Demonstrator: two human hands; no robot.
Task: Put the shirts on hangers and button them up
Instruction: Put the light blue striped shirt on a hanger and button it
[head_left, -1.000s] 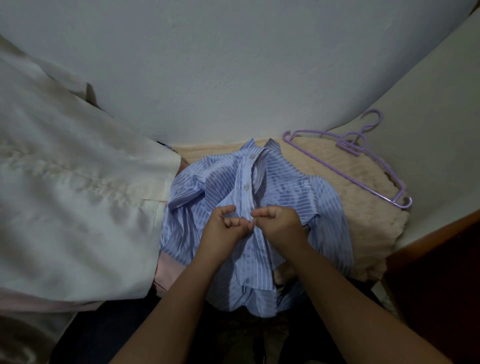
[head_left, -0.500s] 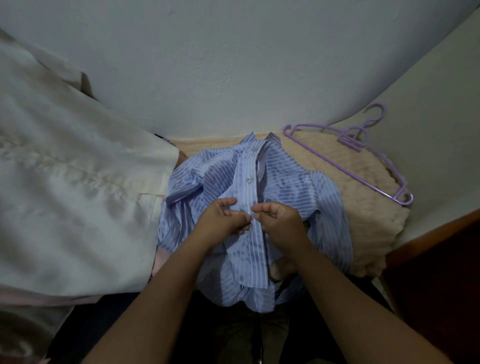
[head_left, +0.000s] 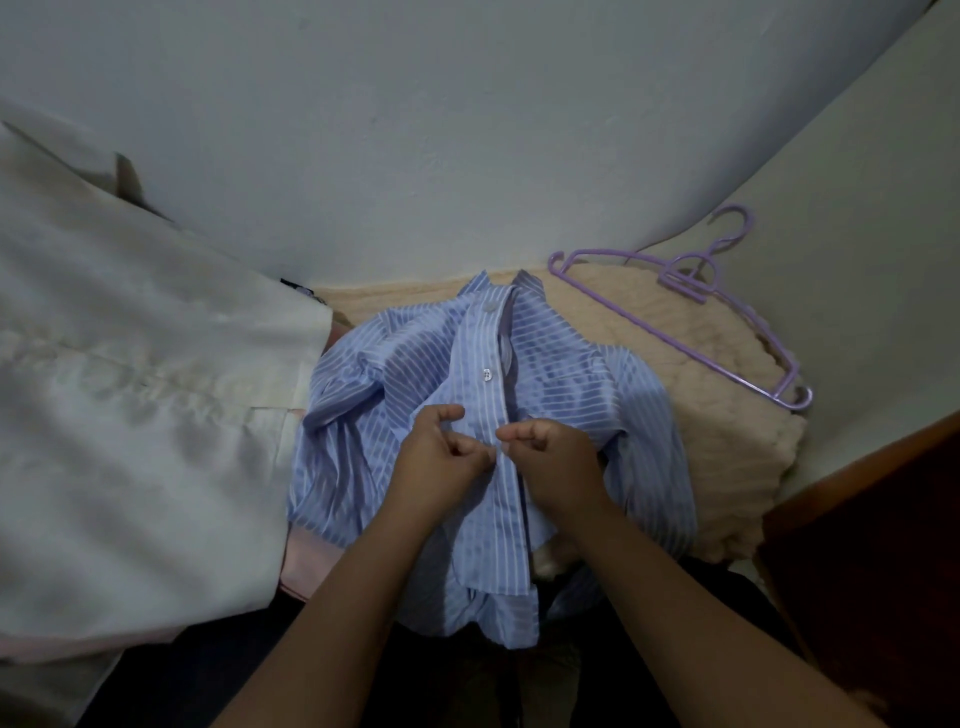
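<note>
From the head view, the blue striped shirt (head_left: 519, 415) lies front-up directly under both hands, draped over a cream fleecy blanket (head_left: 727, 415) that shows beyond and to the right of them. The left hand (head_left: 441, 452) and right hand (head_left: 550, 449) sit close together on either side of the button placket (head_left: 493, 395), fingers curled and pinching the fabric edges at what looks like the third button down — the button itself is hidden between the fingertips, so I cannot tell whether it is through its hole yet. Just beyond the hands a white button (head_left: 487, 374) sits on the placket, apparently fastened, with another at the collar (head_left: 498, 291) further off.

A purple hanger (head_left: 691, 332) lies on the blanket well beyond and to the right of the right hand, not inside this shirt. To the left of the left hand hangs a broad pale garment (head_left: 130, 415), with a pink edge showing beneath it.

To do this button well, the left hand should probably hold the buttonhole flat and taut while the right tilts the button edge-on and feeds it through — then tug the placket straight before moving nearer the hem. The thin, slippery cloth is likely to bunch, so line the two front edges up first, or a button may land in the wrong hole.
</note>
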